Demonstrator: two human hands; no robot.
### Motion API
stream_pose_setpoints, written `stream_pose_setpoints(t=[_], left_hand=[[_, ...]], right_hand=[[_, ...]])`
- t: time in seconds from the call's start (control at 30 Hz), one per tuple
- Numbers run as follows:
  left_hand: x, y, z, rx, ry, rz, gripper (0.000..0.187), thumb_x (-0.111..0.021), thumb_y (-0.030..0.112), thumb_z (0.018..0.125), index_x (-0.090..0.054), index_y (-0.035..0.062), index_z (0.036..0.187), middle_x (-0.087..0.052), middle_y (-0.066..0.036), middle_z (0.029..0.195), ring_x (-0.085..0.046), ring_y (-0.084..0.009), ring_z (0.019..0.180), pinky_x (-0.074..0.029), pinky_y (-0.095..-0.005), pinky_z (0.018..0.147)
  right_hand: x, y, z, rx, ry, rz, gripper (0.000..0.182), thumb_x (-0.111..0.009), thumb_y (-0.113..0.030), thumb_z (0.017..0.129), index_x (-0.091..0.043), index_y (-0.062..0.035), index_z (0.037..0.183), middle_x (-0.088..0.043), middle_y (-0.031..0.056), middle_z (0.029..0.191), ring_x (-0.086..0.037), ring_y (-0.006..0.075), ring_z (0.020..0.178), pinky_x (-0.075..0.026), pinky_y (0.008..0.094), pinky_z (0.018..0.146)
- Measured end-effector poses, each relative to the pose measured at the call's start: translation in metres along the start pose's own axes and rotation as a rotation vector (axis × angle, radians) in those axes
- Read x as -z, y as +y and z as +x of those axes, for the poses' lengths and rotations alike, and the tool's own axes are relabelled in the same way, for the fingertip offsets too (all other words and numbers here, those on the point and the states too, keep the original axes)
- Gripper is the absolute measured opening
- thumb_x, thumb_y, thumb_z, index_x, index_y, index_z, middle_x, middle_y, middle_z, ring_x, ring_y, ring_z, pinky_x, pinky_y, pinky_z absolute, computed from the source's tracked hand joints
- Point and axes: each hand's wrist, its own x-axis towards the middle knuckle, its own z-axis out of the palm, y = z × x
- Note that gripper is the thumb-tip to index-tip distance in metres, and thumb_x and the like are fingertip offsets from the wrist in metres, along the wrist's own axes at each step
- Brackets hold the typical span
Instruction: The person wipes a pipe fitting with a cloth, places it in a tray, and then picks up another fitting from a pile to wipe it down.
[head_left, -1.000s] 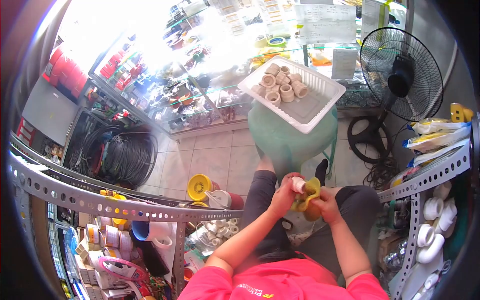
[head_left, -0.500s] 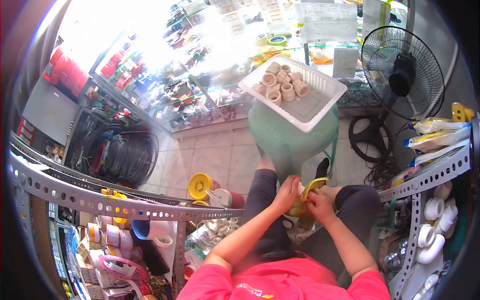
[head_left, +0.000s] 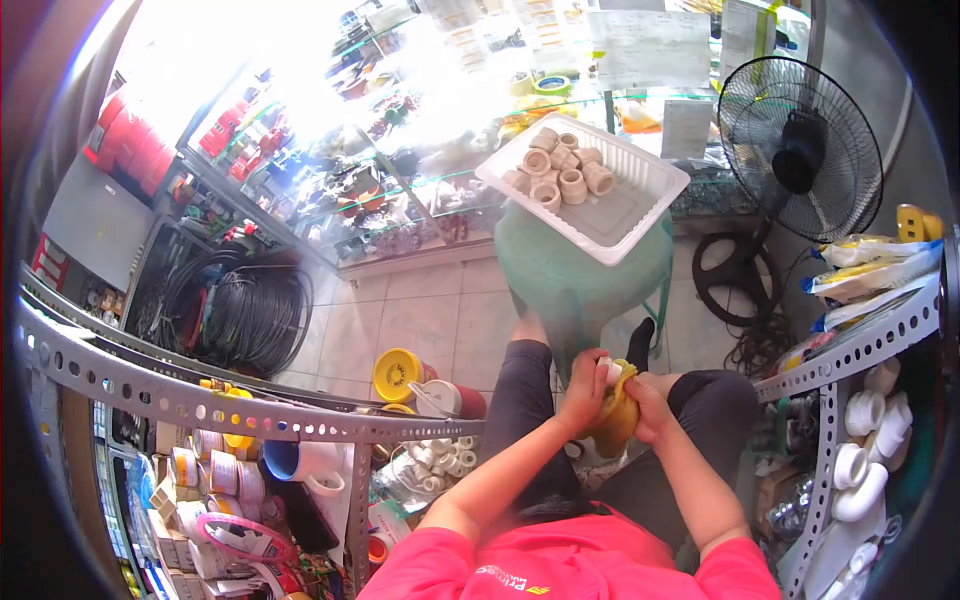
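My left hand grips a small white pipe fitting over my lap. My right hand presses a yellow cloth around that fitting, so most of the fitting is hidden. Both hands meet between my knees, just below a green plastic stool. On the stool rests a white tray with several beige pipe fittings piled in its far left corner.
A black standing fan is at the right. Perforated metal shelving with fittings and boxes flanks me left and right. Coiled black hose, a yellow reel and a glass display counter lie ahead on the tiled floor.
The fitting was exposed above the cloth a second ago. Now the cloth is wrapped over it and both hands have closed together and turned slightly.
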Motion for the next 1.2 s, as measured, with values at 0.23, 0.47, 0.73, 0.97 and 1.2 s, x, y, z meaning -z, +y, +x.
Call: stream_pose_setpoints(t=[0.23, 0.47, 0.73, 0.97, 1.2], left_hand=[[0.025, 0.037, 0.008, 0.437, -0.018, -0.679, 0.031, -0.034, 0.025, 0.096, -0.045, 0.001, 0.111, -0.057, -0.013, 0.097, -0.052, -0.0236, 0.085, -0.041, -0.032, 0.082], [0.047, 0.028, 0.004, 0.767, -0.099, -1.264, 0.048, -0.025, 0.041, 0.097, -0.05, 0.0023, 0.108, -0.059, -0.011, 0.089, -0.051, -0.0157, 0.073, -0.04, -0.0259, 0.06], [0.044, 0.032, 0.007, 0.768, -0.142, -1.151, 0.048, -0.025, 0.043, 0.097, -0.052, 0.0035, 0.102, -0.057, -0.008, 0.083, -0.05, -0.0137, 0.069, -0.04, -0.0248, 0.059], [0.043, 0.031, 0.008, 0.932, -0.379, -1.259, 0.052, -0.026, 0.049, 0.095, -0.051, 0.0047, 0.103, -0.057, -0.006, 0.082, -0.051, -0.0127, 0.065, -0.04, -0.0241, 0.057], [0.029, 0.047, -0.003, 0.931, -0.65, -1.08, 0.056, -0.028, 0.053, 0.093, -0.055, 0.0046, 0.093, -0.058, -0.005, 0.077, -0.054, -0.0135, 0.065, -0.042, -0.0217, 0.056]], right_hand=[[-0.013, -0.022, -0.011, 0.153, -0.058, 0.308, 0.042, -0.043, -0.032, 0.089, -0.048, -0.0053, 0.121, -0.052, 0.0124, 0.121, -0.048, 0.029, 0.113, -0.035, 0.0428, 0.1], [-0.021, -0.028, -0.014, 0.309, -0.111, 0.34, 0.046, -0.053, -0.029, 0.084, -0.047, -0.0064, 0.123, -0.05, 0.0099, 0.123, -0.049, 0.0281, 0.112, -0.037, 0.0426, 0.097], [-0.022, -0.025, -0.017, 0.341, -0.106, 0.019, 0.048, -0.056, -0.021, 0.082, -0.045, -0.0031, 0.124, -0.051, 0.0098, 0.122, -0.049, 0.0246, 0.112, -0.037, 0.0362, 0.097], [-0.016, -0.012, -0.013, 0.441, -0.015, -0.125, 0.033, -0.05, -0.01, 0.088, -0.048, -0.0024, 0.12, -0.054, 0.008, 0.115, -0.051, 0.0179, 0.106, -0.039, 0.0301, 0.093], [0.008, 0.001, 0.003, 0.546, 0.286, -0.824, 0.019, -0.046, -0.014, 0.093, -0.055, -0.0031, 0.106, -0.058, 0.0046, 0.099, -0.056, 0.0146, 0.088, -0.044, 0.0251, 0.079]])
